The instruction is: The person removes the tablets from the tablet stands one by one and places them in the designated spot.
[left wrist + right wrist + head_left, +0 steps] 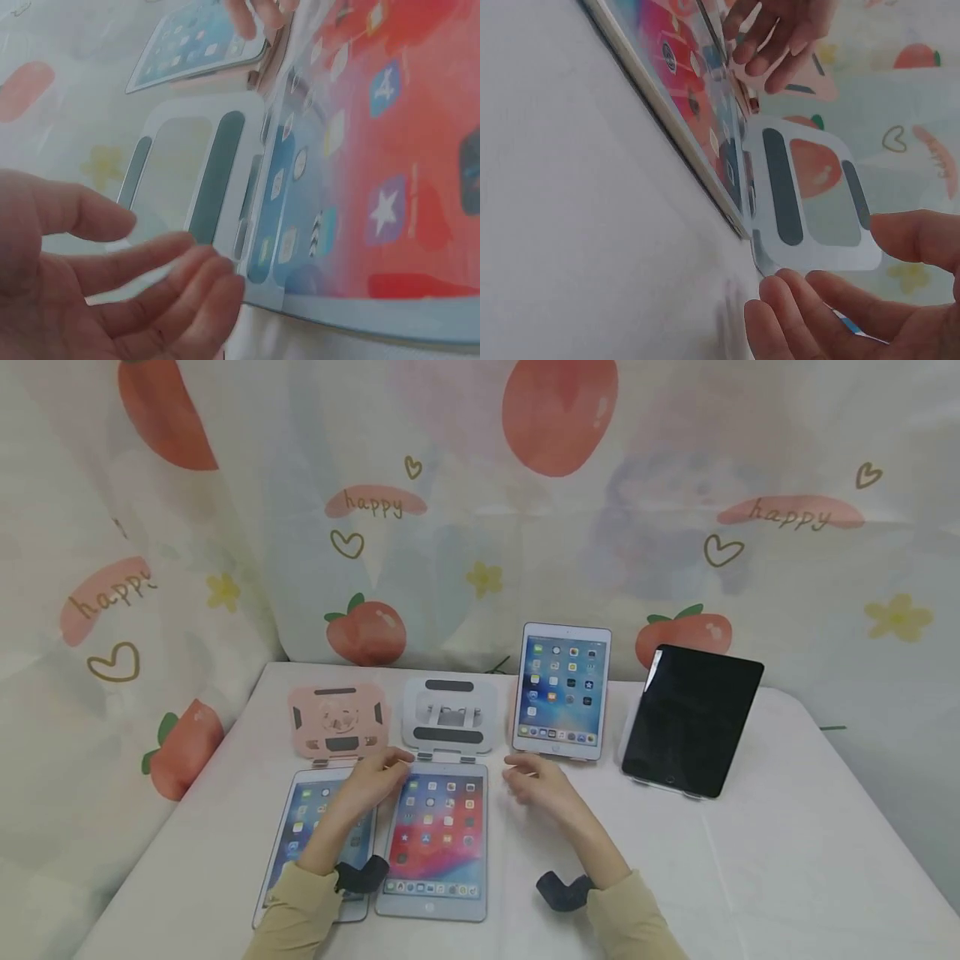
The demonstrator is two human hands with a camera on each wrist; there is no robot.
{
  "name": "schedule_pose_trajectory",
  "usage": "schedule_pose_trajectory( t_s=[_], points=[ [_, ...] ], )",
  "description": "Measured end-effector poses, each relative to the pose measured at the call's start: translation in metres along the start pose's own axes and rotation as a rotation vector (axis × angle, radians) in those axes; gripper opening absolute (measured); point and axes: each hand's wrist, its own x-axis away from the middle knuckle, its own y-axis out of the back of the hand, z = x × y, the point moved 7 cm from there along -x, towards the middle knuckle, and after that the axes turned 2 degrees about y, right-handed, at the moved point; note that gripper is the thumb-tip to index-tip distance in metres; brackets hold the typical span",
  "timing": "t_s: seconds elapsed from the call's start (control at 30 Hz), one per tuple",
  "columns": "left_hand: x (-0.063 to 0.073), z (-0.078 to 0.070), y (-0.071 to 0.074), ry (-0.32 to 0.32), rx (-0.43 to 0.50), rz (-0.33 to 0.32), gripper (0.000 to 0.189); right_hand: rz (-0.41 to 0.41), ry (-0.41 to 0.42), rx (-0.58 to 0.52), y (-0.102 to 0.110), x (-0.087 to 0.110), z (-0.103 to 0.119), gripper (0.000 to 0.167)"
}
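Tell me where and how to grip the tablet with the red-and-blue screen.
I would take the red-and-blue tablet by its right long edge, the right hand coming from the right, thumb over the white border. It seems to lie nearly flat, with bare tablecloth there; a neighbouring tablet crowds its left edge, and the white stand rises behind its top.
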Motion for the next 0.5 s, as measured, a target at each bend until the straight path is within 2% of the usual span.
schedule_pose_trajectory(
  t_s=[0.13, 0.27, 0.5],
  points=[
    [-0.001, -0.007, -0.009, -0.041, 0.106, 0.025, 0.028, -0.021, 0.013, -0.004, 0.014, -0.001, -0.001, 0.042],
    [-0.004, -0.016, -0.016, -0.101, 0.145, 0.045, 0.028, -0.041, 0.024, -0.013, 0.026, -0.002, 0.000, 0.041],
    [-0.010, -0.032, -0.023, -0.095, 0.229, 0.058, 0.027, -0.116, 0.022, -0.065, 0.049, -0.007, -0.001, 0.040]
  ],
)
